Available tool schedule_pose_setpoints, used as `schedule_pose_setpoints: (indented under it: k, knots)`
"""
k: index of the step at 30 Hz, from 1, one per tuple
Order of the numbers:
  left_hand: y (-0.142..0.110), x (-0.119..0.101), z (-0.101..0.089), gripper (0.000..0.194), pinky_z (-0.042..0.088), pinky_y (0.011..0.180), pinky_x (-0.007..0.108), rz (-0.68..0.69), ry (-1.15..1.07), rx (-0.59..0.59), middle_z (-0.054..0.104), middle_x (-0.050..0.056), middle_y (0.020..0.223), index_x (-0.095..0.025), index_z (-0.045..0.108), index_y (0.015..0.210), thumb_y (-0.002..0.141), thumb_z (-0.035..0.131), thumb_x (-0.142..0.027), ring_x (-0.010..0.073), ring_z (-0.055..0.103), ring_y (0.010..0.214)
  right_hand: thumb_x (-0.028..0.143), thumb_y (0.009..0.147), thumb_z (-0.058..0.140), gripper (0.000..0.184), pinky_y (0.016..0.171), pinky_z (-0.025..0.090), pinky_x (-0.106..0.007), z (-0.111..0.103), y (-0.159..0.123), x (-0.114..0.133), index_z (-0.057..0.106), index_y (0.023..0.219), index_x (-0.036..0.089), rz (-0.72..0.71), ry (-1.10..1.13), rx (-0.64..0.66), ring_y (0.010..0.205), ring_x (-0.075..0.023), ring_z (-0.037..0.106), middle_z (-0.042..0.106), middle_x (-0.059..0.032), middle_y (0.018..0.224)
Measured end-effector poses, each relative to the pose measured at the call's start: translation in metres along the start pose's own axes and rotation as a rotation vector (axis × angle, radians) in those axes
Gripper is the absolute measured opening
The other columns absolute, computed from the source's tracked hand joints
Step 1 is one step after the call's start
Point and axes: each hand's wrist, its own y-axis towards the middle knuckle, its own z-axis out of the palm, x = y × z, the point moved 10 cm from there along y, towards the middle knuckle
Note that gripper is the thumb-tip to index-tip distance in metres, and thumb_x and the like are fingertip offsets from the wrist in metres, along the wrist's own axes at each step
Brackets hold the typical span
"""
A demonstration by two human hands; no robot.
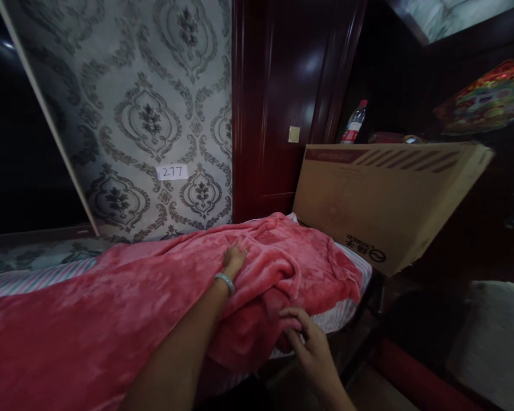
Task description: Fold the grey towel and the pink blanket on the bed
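A plush red blanket [154, 297] lies spread and bunched over a striped sheet [334, 317]. My left hand [235, 260], with a pale bangle at the wrist, is on the raised middle of the blanket. Its fingers are curled into the folds, and the tips are partly hidden. Closer to the front edge, my right hand [306, 339] pinches a corner of the same blanket between thumb and fingers. Loose folds bulge between the two hands.
A large cardboard box [360, 200] leans at the back right, with a plastic bottle [354, 124] behind its top edge. Patterned wallpaper with a paper label [172, 172] and a dark red door [278, 103] stand behind. A grey padded seat [492, 342] is at right.
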Motion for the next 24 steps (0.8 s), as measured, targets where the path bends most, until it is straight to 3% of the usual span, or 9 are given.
schedule_pose_setpoints:
  k: [4,9,13,16,19,22,24]
  knots:
    - [-0.018,-0.034,-0.010,0.016,0.047,0.096,0.037,0.122,-0.053,-0.024,0.070,0.010,0.102,-0.017,0.067,0.089,0.080,0.054,-0.014,0.0219,0.062,0.101,0.034,0.089,0.062,0.016,0.069,0.055,-0.028,-0.009,0.024,0.012,0.072,0.087,0.023,-0.016,0.046,-0.028,0.078,-0.0200,0.069,0.073,-0.0038,0.084]
    - [-0.082,-0.092,-0.015,0.029,0.050,0.090,0.031,0.377,-0.294,0.313,0.072,0.003,0.102,-0.019,0.069,0.097,0.074,0.053,-0.012,0.0176,0.063,0.094,0.031,0.088,0.061,0.014,0.090,0.053,-0.040,-0.014,0.060,0.032,0.073,0.087,0.024,-0.138,-0.010,-0.095,0.096,-0.0243,0.066,0.072,-0.0074,0.098]
    - [-0.126,-0.102,-0.026,0.018,0.051,0.076,0.025,0.305,-0.383,0.428,0.070,0.002,0.092,-0.018,0.068,0.093,0.082,0.055,-0.025,0.0154,0.061,0.083,0.026,0.082,0.064,0.010,0.112,0.036,-0.056,-0.008,0.071,0.039,0.074,0.084,0.026,-0.214,-0.165,-0.048,0.134,-0.0316,0.047,0.057,-0.0088,0.140]
    - [-0.143,-0.106,-0.029,0.016,0.050,0.072,0.024,0.319,-0.399,0.468,0.069,0.001,0.087,-0.017,0.067,0.088,0.083,0.056,-0.027,0.0140,0.060,0.078,0.025,0.078,0.067,0.009,0.118,0.026,-0.058,-0.003,0.071,0.040,0.074,0.083,0.027,-0.247,-0.221,0.063,0.143,-0.0328,0.037,0.050,-0.0053,0.149]
    - [-0.149,-0.110,-0.027,0.021,0.051,0.078,0.025,0.373,-0.382,0.524,0.071,0.001,0.092,-0.018,0.069,0.092,0.080,0.053,-0.022,0.0153,0.062,0.084,0.027,0.079,0.068,0.009,0.115,0.033,-0.053,-0.002,0.068,0.047,0.075,0.085,0.026,-0.293,-0.210,0.137,0.136,-0.0312,0.045,0.058,-0.0067,0.140]
    - [-0.152,-0.109,-0.025,0.028,0.051,0.083,0.029,0.391,-0.327,0.543,0.073,0.003,0.099,-0.020,0.071,0.100,0.080,0.051,-0.023,0.0187,0.065,0.091,0.029,0.083,0.063,0.012,0.095,0.049,-0.041,-0.002,0.068,0.056,0.074,0.085,0.025,-0.291,-0.116,0.172,0.107,-0.0246,0.061,0.068,-0.0068,0.106]
    - [-0.153,-0.099,-0.028,0.028,0.051,0.087,0.032,0.375,-0.236,0.509,0.074,0.005,0.100,-0.022,0.073,0.102,0.080,0.056,-0.027,0.0222,0.065,0.095,0.028,0.085,0.060,0.013,0.084,0.051,-0.036,-0.008,0.069,0.064,0.073,0.083,0.025,-0.288,-0.070,0.133,0.090,-0.0209,0.062,0.067,-0.0042,0.089]
